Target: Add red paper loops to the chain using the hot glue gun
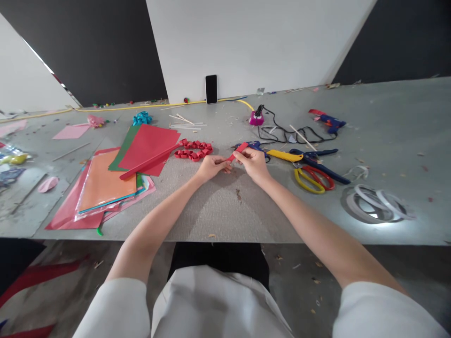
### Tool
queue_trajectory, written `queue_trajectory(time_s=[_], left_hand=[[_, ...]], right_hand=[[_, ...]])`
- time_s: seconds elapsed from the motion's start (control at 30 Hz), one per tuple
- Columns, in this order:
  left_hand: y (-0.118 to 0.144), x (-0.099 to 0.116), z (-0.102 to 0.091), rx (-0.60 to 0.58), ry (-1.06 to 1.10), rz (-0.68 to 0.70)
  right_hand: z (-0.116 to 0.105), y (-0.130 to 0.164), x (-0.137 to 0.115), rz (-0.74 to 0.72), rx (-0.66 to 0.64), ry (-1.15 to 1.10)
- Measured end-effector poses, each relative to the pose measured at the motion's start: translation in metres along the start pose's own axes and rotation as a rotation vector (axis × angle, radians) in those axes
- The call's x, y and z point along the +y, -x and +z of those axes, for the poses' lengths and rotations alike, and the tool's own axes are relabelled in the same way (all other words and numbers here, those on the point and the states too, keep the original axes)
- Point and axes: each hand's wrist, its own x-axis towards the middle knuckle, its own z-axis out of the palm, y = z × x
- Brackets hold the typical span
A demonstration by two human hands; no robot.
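Note:
Between my two hands is a short red paper strip (241, 147), held just above the grey table. My left hand (212, 167) pinches its lower left end. Higher up the strip, the fingers of my right hand (254, 162) close on it. A red paper chain of small folded links (193, 150) lies beyond my left hand, apart from it. Left of the chain, a long red strip (151, 162) rests across red sheets (151, 143). Just behind my right hand lies a blue glue gun (255, 144), partly hidden.
Right of my hands lie yellow-handled scissors (309, 182), a yellow cutter (285, 155), blue-handled pliers (324, 169) and white tape rolls (375, 204). Orange paper (105, 183) is stacked at left. A purple plug adapter (256, 117) trails black cable. A phone (211, 89) leans on the wall.

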Motion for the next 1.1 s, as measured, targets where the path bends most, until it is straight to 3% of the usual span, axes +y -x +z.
queue_trajectory(time_s=[0.27, 1.1], left_hand=[[0.001, -0.001, -0.004, -0.032, -0.053, 0.031], [0.002, 0.009, 0.003, -0.067, -0.040, -0.023]], right_hand=[[0.002, 0.003, -0.006, -0.007, -0.117, 0.094], [-0.012, -0.011, -0.001, -0.006, 0.115, -0.142]])
